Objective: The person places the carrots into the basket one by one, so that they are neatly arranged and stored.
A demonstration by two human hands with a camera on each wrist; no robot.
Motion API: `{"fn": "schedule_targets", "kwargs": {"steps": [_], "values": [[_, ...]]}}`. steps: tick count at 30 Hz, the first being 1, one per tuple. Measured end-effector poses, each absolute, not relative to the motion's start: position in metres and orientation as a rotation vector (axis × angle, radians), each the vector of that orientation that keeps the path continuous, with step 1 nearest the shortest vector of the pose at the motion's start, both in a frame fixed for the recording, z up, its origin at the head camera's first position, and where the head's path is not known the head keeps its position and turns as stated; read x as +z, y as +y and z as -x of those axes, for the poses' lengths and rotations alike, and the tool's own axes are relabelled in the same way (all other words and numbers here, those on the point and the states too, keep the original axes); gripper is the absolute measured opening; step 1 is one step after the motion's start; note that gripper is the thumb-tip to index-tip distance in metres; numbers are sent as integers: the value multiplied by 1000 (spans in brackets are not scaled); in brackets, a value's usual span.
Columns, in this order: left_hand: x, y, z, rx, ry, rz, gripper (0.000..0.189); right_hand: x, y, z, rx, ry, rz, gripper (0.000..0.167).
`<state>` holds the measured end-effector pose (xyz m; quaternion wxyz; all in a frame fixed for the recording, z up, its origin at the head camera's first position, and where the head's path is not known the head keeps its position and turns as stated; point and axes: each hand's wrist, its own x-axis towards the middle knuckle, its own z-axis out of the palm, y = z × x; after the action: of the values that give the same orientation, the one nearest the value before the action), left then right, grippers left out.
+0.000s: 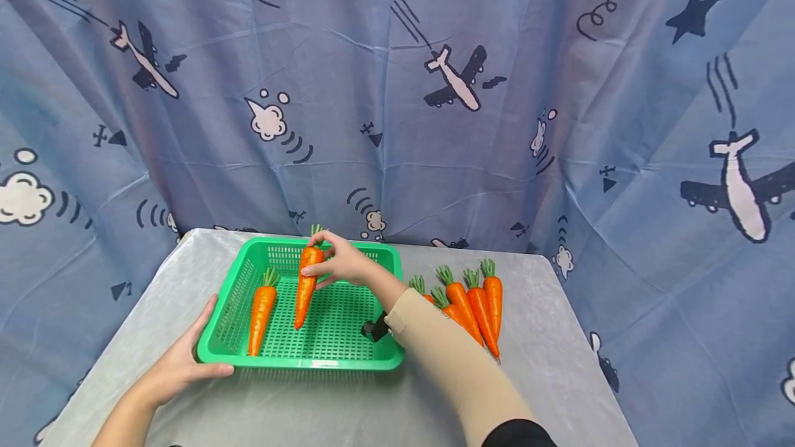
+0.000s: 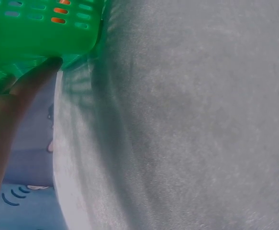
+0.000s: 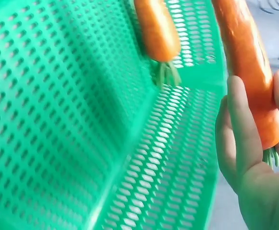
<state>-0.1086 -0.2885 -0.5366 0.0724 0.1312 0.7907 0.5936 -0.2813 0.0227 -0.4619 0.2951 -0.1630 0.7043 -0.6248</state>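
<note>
Head view, carrots: seven glossy orange, tapering carrots with green leafy tops; one held carrot, one lying carrot and five clustered carrots.
Basket: one shallow rectangular green plastic basket with rounded corners and a slotted floor and walls.
Hands: two, bare.
Right hand: the right hand, below a beige sleeve, pinches the held carrot near its leafy end, thumb and fingers on opposite sides.
Held carrot: at eight o'clock from the right hand's middle, over the basket, leaves toward twelve, tip toward seven; whether the tip touches the floor I cannot tell.
Lying carrot: inside the basket at nine o'clock, leaves toward one.
Clustered carrots: just outside the basket at three o'clock, some overlapping, one partly behind the sleeve.
Left hand: the left hand touches the basket's outer edge at eight o'clock, thumb and fingers spread apart.
Surfaces: pale grey cloth-like table covering; blue fabric curtain printed with aeroplanes, stars and clouds, creased, toward twelve.
</note>
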Motion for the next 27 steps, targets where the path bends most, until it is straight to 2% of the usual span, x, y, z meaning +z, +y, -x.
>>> {"fn": "schedule_targets", "kwargs": {"steps": [9,18,27], "values": [[-538,-289,108,1781,2416,-408,123,-487,-11,276,-1599,1821,460,48],[-538,-289,111,1770,2438,-408,124,-503,-24,272,-1533,1848,407,45],[-538,-289,109,1805,2394,-410,122,-510,-37,267,-1450,1871,371,49]]}}
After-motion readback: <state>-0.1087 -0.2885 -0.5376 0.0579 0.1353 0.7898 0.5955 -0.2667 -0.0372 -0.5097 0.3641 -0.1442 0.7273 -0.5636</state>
